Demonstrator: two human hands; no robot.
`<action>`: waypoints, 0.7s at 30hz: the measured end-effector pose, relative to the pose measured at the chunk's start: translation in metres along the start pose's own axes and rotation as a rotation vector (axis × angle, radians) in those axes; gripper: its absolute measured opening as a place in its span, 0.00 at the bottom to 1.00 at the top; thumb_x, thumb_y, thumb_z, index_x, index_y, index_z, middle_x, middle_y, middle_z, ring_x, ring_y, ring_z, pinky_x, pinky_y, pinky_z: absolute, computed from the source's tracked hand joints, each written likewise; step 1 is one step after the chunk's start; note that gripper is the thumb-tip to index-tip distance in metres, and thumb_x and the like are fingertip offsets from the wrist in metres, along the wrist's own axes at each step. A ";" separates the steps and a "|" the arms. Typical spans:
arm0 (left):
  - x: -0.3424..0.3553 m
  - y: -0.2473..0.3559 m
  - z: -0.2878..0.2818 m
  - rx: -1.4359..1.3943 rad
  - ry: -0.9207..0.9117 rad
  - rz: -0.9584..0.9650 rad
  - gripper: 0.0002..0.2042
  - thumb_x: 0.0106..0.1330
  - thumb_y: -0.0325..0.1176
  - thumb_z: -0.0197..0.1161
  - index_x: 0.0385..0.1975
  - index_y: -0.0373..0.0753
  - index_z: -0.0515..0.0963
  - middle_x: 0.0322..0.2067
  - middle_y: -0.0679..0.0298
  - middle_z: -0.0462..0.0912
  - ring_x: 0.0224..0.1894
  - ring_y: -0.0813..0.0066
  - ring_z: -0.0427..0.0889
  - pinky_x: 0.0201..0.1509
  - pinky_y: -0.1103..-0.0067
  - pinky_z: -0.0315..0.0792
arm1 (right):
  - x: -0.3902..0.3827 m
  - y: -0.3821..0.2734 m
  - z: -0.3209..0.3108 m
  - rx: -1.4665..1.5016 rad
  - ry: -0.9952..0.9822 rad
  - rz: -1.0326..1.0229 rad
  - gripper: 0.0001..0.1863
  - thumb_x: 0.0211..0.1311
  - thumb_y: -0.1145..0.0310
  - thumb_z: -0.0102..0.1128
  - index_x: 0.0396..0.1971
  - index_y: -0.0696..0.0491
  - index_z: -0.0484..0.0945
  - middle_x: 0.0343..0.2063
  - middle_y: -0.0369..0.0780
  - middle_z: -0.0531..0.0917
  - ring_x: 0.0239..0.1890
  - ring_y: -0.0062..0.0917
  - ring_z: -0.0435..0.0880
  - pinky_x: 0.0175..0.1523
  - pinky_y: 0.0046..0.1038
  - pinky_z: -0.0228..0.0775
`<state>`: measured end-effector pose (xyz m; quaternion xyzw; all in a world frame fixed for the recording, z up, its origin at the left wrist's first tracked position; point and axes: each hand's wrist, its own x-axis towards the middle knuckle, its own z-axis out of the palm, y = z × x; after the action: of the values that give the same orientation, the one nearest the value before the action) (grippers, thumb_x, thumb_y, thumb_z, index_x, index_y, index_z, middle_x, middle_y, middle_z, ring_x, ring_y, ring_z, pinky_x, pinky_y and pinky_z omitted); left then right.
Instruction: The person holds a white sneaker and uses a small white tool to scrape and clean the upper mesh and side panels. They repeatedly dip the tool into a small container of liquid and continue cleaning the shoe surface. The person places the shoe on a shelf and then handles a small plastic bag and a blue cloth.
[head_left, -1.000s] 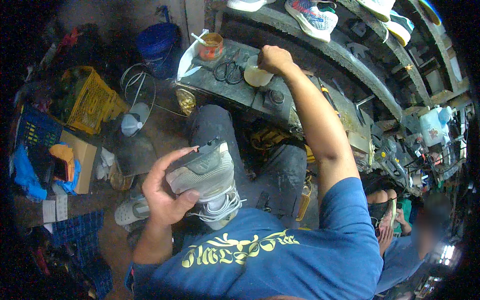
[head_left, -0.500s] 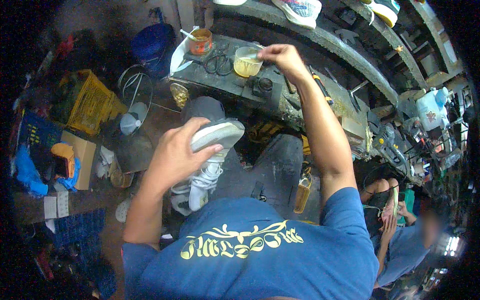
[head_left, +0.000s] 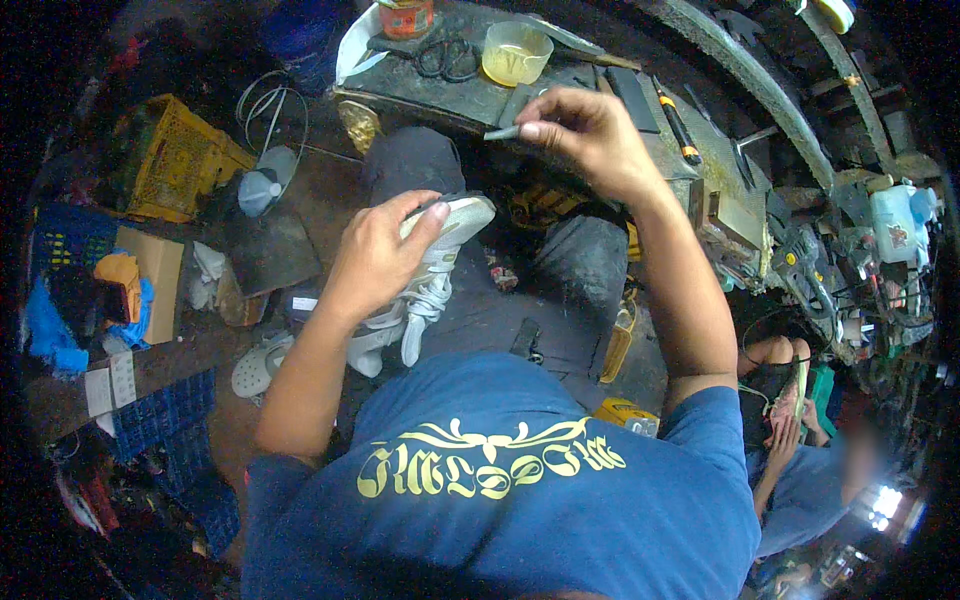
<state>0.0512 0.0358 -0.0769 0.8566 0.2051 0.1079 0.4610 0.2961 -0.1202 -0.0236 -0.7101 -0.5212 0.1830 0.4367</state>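
My left hand [head_left: 372,258] is wrapped round the toe end of a pale grey-white sneaker [head_left: 455,218], which lies over my left thigh with its laces hanging loose toward me. Between the thumb and fingers of my right hand [head_left: 592,140] is a small flat grey strip [head_left: 501,133], its tip pointing left. That strip is held in the air above the gap between my knees, apart from the shoe. Just beyond the right hand, a clear plastic cup [head_left: 517,58] with yellowish residue stands on the dark bench [head_left: 400,85].
Black-handled scissors [head_left: 446,60] and an orange tin [head_left: 405,18] are on the bench left of the cup. A yellow-and-black tool [head_left: 677,120] lies to the right. A yellow crate [head_left: 180,160] stands at left; another person [head_left: 815,480] sits at lower right.
My right hand has drawn back from the cup toward me with the grey strip. The sneaker has tilted in my left hand, its sole turned away from view. The view has shifted.
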 end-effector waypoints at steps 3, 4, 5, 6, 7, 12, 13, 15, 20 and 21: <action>0.004 -0.002 0.000 -0.034 0.005 0.018 0.25 0.67 0.48 0.69 0.50 0.28 0.83 0.45 0.41 0.87 0.51 0.51 0.88 0.58 0.67 0.78 | -0.012 -0.001 0.018 0.034 -0.065 -0.027 0.09 0.67 0.69 0.69 0.39 0.59 0.82 0.36 0.35 0.85 0.45 0.20 0.82 0.55 0.27 0.74; 0.004 -0.002 0.000 -0.023 0.013 0.021 0.25 0.67 0.47 0.69 0.51 0.28 0.83 0.45 0.41 0.87 0.50 0.51 0.89 0.58 0.68 0.78 | -0.014 0.000 0.023 0.080 -0.080 -0.050 0.08 0.68 0.70 0.69 0.38 0.59 0.82 0.36 0.36 0.85 0.45 0.20 0.82 0.55 0.27 0.74; 0.004 -0.003 0.001 -0.009 0.016 0.015 0.25 0.67 0.46 0.70 0.51 0.27 0.83 0.45 0.41 0.87 0.50 0.52 0.89 0.58 0.68 0.78 | -0.015 0.001 0.028 0.036 -0.096 -0.055 0.07 0.67 0.71 0.68 0.37 0.59 0.82 0.36 0.37 0.84 0.43 0.21 0.83 0.53 0.27 0.74; 0.004 -0.003 0.001 -0.010 0.022 0.024 0.25 0.66 0.46 0.70 0.50 0.28 0.83 0.44 0.41 0.87 0.49 0.52 0.89 0.57 0.68 0.78 | -0.016 0.003 0.031 -0.038 -0.096 -0.132 0.06 0.67 0.72 0.68 0.37 0.58 0.82 0.36 0.38 0.83 0.42 0.23 0.83 0.51 0.28 0.75; 0.003 -0.002 0.001 -0.009 0.026 0.024 0.25 0.66 0.47 0.70 0.50 0.28 0.84 0.43 0.42 0.88 0.48 0.52 0.89 0.56 0.68 0.79 | -0.016 0.004 0.035 -0.030 -0.110 -0.117 0.05 0.66 0.72 0.68 0.36 0.58 0.82 0.35 0.38 0.83 0.42 0.24 0.83 0.49 0.28 0.75; 0.000 0.001 0.002 0.018 0.020 -0.016 0.24 0.65 0.46 0.72 0.48 0.29 0.85 0.42 0.42 0.88 0.46 0.50 0.90 0.52 0.68 0.81 | -0.017 0.008 0.046 0.027 -0.154 -0.122 0.04 0.65 0.74 0.68 0.36 0.58 0.82 0.34 0.38 0.83 0.40 0.24 0.83 0.48 0.29 0.75; 0.000 0.002 0.003 0.014 0.021 -0.008 0.23 0.64 0.46 0.72 0.48 0.30 0.85 0.41 0.42 0.88 0.45 0.50 0.90 0.52 0.67 0.81 | -0.018 0.009 0.047 0.036 -0.159 -0.123 0.04 0.65 0.74 0.68 0.36 0.58 0.82 0.34 0.38 0.83 0.40 0.25 0.83 0.47 0.29 0.76; 0.001 0.003 0.003 0.019 0.005 -0.017 0.23 0.65 0.45 0.72 0.49 0.30 0.85 0.42 0.44 0.88 0.46 0.54 0.90 0.52 0.68 0.80 | -0.018 0.009 0.047 0.025 -0.163 -0.136 0.04 0.65 0.75 0.68 0.36 0.58 0.82 0.34 0.39 0.83 0.40 0.26 0.83 0.47 0.29 0.76; 0.001 0.004 0.003 0.029 0.019 0.005 0.23 0.64 0.45 0.72 0.47 0.30 0.85 0.41 0.42 0.88 0.44 0.50 0.90 0.51 0.67 0.81 | -0.021 0.009 0.045 -0.002 -0.156 -0.165 0.08 0.64 0.70 0.68 0.36 0.58 0.82 0.34 0.46 0.83 0.42 0.42 0.83 0.49 0.39 0.75; 0.001 0.004 0.003 0.023 0.020 -0.001 0.22 0.64 0.45 0.72 0.47 0.30 0.85 0.41 0.42 0.88 0.44 0.51 0.90 0.51 0.67 0.81 | -0.022 0.009 0.045 -0.007 -0.155 -0.158 0.08 0.64 0.70 0.68 0.36 0.59 0.82 0.34 0.46 0.83 0.42 0.42 0.83 0.49 0.39 0.75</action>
<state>0.0545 0.0319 -0.0751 0.8607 0.2114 0.1140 0.4488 0.2609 -0.1214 -0.0602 -0.6520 -0.6083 0.2006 0.4058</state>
